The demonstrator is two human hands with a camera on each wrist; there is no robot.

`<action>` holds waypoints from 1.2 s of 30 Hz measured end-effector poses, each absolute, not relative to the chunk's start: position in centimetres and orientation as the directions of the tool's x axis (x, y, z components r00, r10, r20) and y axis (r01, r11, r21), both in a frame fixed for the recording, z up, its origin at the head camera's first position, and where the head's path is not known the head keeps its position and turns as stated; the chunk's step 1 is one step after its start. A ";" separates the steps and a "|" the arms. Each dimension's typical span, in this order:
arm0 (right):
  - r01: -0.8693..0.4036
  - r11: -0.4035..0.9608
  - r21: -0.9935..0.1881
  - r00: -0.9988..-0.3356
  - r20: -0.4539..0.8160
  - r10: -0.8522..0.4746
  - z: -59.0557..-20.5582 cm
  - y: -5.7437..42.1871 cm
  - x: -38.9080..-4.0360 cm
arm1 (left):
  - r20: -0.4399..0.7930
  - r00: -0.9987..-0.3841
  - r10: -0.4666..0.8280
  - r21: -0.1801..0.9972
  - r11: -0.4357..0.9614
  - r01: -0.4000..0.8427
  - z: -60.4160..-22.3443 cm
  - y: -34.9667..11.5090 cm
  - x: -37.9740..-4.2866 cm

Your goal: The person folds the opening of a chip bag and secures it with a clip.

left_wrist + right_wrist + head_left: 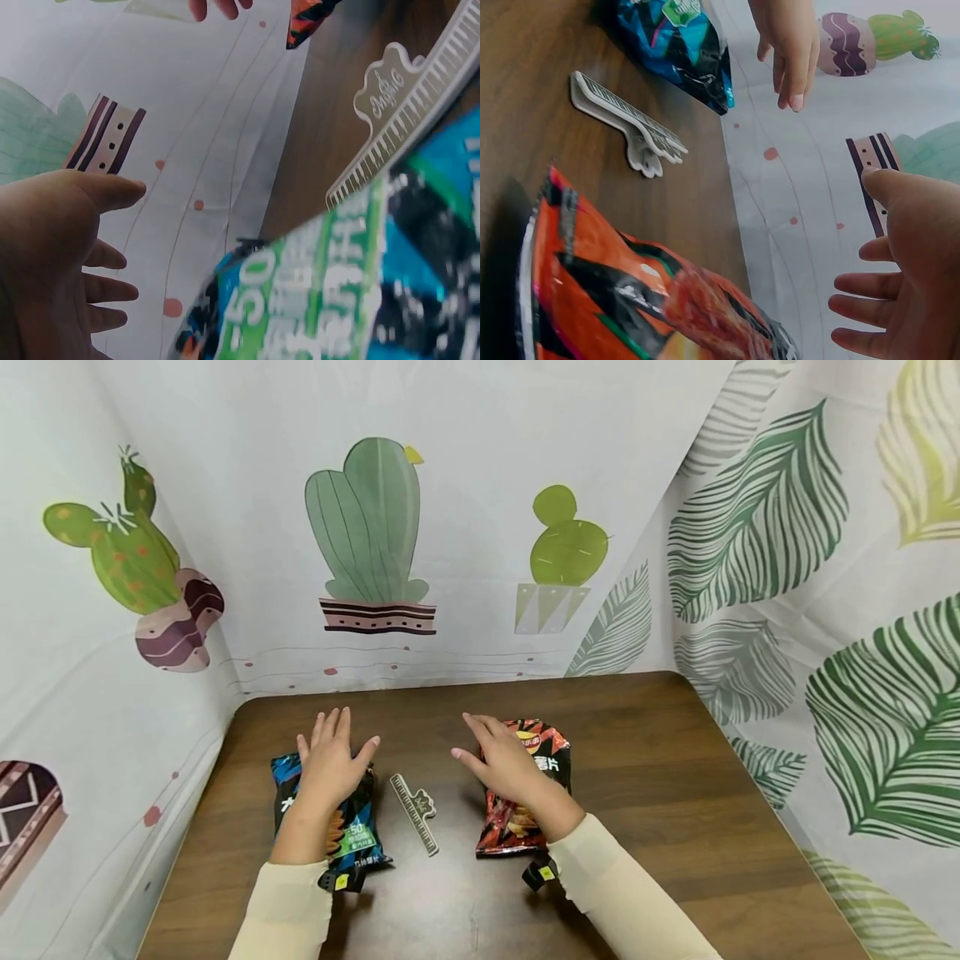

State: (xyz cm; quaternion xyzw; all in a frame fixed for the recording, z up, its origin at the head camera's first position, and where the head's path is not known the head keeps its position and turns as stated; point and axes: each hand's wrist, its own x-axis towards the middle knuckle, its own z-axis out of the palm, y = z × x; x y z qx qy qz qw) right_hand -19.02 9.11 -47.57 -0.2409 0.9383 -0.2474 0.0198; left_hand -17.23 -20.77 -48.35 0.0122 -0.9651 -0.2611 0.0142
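The left hand [330, 768] is over the blue chip bag [356, 839]. Its grip is spread, with the fingers straight and the thumb out to the side. The right hand [512, 767] is over the red chip bag [517, 827], and its grip is spread the same way. Both bags lie on the brown wooden surface [637, 777]. A clip [414, 814] with piano keys on it lies slanted between the bags, closer to the blue one. Behind is a white cloth [480, 410] with cactus pictures.
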 end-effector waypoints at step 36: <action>-0.525 0.694 -0.493 -0.781 -0.046 -0.623 -49.9 3.8 -15.5 | -0.128 -0.988 -0.089 0.389 0.912 -0.132 -49.6 -24.1 -17.4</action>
